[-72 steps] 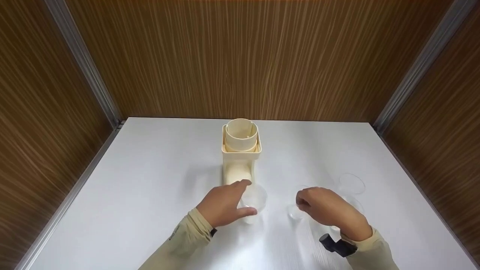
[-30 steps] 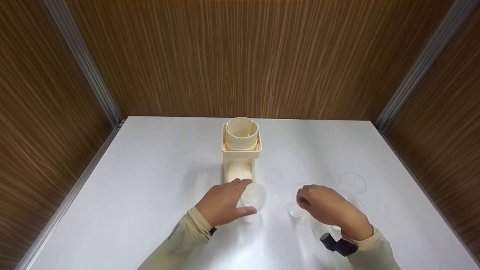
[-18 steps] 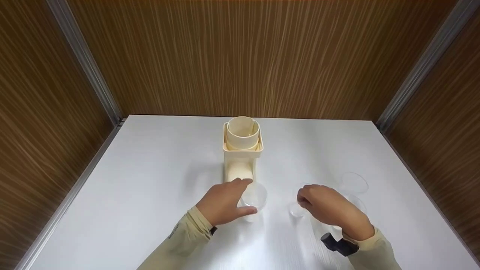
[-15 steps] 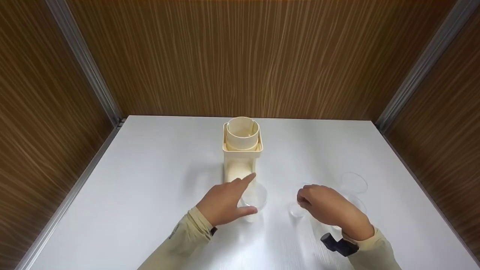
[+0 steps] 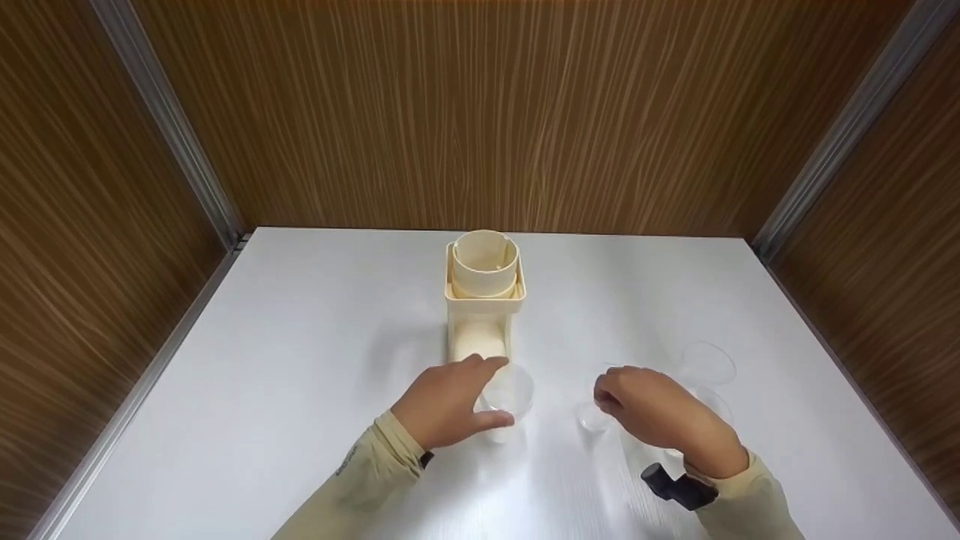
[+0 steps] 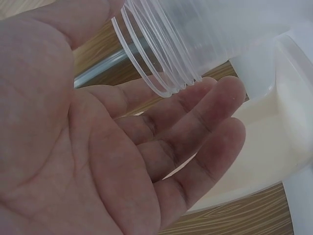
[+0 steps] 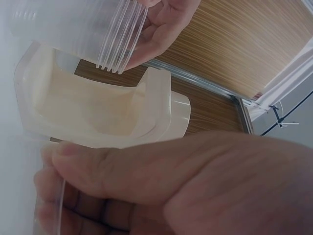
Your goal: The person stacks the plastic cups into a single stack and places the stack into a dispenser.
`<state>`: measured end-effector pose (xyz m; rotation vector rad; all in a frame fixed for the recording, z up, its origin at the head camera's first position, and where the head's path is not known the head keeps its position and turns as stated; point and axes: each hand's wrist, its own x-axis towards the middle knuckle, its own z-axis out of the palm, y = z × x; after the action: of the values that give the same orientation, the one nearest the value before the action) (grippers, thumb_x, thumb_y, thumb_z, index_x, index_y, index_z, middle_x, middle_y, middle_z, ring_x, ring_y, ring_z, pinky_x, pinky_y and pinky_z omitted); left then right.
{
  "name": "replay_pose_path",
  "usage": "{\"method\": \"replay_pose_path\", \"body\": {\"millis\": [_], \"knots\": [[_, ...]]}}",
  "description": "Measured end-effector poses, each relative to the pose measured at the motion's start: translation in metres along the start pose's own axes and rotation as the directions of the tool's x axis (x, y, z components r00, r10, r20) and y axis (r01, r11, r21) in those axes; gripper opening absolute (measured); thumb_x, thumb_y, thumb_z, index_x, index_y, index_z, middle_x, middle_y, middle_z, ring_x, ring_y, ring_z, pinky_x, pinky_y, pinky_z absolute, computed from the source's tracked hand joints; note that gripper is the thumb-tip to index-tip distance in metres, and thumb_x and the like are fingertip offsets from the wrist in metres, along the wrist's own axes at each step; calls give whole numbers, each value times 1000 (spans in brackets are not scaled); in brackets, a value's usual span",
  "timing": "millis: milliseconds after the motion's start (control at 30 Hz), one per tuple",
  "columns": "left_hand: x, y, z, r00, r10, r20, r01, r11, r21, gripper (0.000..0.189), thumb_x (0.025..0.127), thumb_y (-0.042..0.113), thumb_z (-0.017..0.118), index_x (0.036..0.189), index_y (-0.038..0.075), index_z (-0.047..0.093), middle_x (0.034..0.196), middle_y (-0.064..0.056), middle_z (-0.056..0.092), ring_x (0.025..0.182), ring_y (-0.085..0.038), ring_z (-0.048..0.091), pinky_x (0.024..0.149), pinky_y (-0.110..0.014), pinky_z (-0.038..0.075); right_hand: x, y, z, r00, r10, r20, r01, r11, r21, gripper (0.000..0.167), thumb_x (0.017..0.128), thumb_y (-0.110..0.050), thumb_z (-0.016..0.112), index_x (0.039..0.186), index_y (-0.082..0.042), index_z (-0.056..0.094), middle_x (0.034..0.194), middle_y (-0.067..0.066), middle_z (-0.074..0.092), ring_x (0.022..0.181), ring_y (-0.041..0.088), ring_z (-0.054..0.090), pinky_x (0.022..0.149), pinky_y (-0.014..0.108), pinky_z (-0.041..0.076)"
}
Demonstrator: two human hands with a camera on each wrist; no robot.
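My left hand [image 5: 454, 405] curves around a stack of clear plastic cups [image 5: 510, 391], thumb and index finger by the rims. In the left wrist view the cups' nested rims [image 6: 161, 54] lie between thumb and fingers; the other fingers spread loosely below. The right hand [image 5: 652, 409] pinches a clear plastic cup [image 5: 592, 420] low over the table, mostly hidden by the hand. In the right wrist view only a thin clear edge [image 7: 60, 205] shows between thumb and fingers. Behind the left hand stands a cream plastic holder [image 5: 480, 330] with a round tube [image 5: 486, 281] on top.
Faint clear round rims [image 5: 709, 362] show on the white table [image 5: 300, 337], beyond and partly behind the right hand. Wood-patterned panels [image 5: 480, 112] enclose the table at the back and sides, with metal strips [image 5: 172, 120] at the corners.
My left index finger lifted briefly about half a second ago and is back down at the cup stack. The right hand has stayed in place. The view has tipped slightly.
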<state>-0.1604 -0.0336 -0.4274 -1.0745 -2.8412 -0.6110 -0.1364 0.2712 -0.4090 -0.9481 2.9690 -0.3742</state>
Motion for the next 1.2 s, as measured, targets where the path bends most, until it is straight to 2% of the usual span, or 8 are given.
{"method": "replay_pose_path", "body": {"millis": [267,533,800,1200], "knots": [[0,-1,1,1000,-18,-3,18,1000,-12,80,89,52,77,149,6,50,130,-9,69,101,-25,72,85,-43,58,0,0,1,1000,-12,-19,12,1000,0,27,93,4,65,76,-15,57,73,-11,46,68,7,38,62,25,37],[1,-1,0,1000,-16,-12,16,1000,6,75,88,54,78,141,6,57,128,-7,70,100,-24,72,84,-42,58,1,1,1,999,2,-45,-3,1000,-31,24,91,4,67,78,-15,61,75,-11,53,68,6,44,61,25,42],[1,-1,0,1000,-16,-9,16,1000,2,75,88,54,77,142,6,57,129,-8,70,102,-24,72,84,-43,58,4,0,0,995,75,-66,-77,996,-39,24,87,-1,72,74,-18,62,72,-13,55,64,3,46,58,24,43],[0,-1,0,1000,-10,-9,10,1000,-4,74,88,53,77,142,6,57,129,-7,69,101,-24,72,83,-43,58,6,1,1,994,78,-79,-82,995,-50,25,87,-2,75,73,-19,61,72,-14,54,64,3,46,58,25,43]]}}
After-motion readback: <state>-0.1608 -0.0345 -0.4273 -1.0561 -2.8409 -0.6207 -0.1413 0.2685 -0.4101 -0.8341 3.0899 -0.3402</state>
